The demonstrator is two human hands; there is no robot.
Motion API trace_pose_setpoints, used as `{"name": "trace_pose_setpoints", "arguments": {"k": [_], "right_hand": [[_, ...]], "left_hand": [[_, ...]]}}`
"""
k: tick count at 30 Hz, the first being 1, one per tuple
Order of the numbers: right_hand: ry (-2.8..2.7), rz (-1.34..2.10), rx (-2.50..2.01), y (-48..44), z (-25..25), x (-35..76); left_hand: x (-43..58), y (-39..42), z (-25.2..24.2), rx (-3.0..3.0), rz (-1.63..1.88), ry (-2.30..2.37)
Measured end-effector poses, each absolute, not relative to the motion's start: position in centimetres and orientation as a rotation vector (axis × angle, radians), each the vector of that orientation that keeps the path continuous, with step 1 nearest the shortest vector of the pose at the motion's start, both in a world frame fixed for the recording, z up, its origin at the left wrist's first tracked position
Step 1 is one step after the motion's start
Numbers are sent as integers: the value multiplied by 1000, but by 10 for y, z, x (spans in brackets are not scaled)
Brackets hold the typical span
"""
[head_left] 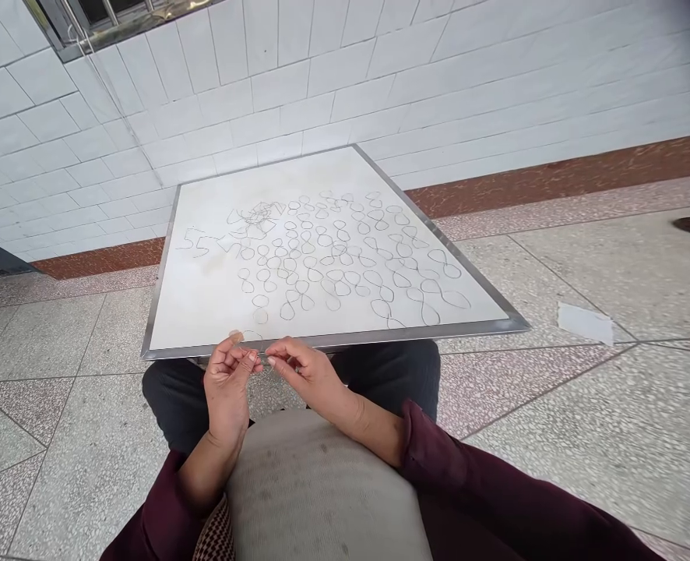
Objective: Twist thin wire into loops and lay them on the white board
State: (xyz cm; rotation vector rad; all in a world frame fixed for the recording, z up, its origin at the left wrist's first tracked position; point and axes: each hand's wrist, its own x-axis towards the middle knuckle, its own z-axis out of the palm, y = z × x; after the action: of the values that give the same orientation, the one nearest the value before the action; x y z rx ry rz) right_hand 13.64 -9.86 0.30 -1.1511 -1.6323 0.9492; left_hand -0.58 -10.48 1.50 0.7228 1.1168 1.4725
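Observation:
Both hands meet over my lap, just in front of the table's near edge. A thin wire (254, 333) with a loop at its upper end is pinched between the thumb and fingers of my left hand (229, 382). A tan wrap, perhaps tape, covers one left fingertip. My right hand (313, 382) pinches close beside it, thumb and index finger pressed together on the same wire. Its lower part is hidden by the fingers. On the white table (198, 312) lie many thin wire figure-eights (306, 288), spread over the middle and right.
A tangle of bent wires (257, 218) lies at the table's back left, with a few loose wires (198, 243) beside it. A metal rim edges the tabletop. White tiled wall (322, 70) stands behind. A white paper piece (584, 323) lies on the floor at right.

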Motion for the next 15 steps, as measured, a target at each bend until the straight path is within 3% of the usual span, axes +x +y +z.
{"name": "trace_pose_setpoints", "arguments": {"k": [10, 15], "right_hand": [[-1624, 1033, -1303, -90, -18, 158], [-1607, 891, -1428, -92, -51, 188]], "left_hand": [[-46, -58, -16, 887, 1332, 1366], [-72, -4, -42, 993, 1209, 1490]]}}
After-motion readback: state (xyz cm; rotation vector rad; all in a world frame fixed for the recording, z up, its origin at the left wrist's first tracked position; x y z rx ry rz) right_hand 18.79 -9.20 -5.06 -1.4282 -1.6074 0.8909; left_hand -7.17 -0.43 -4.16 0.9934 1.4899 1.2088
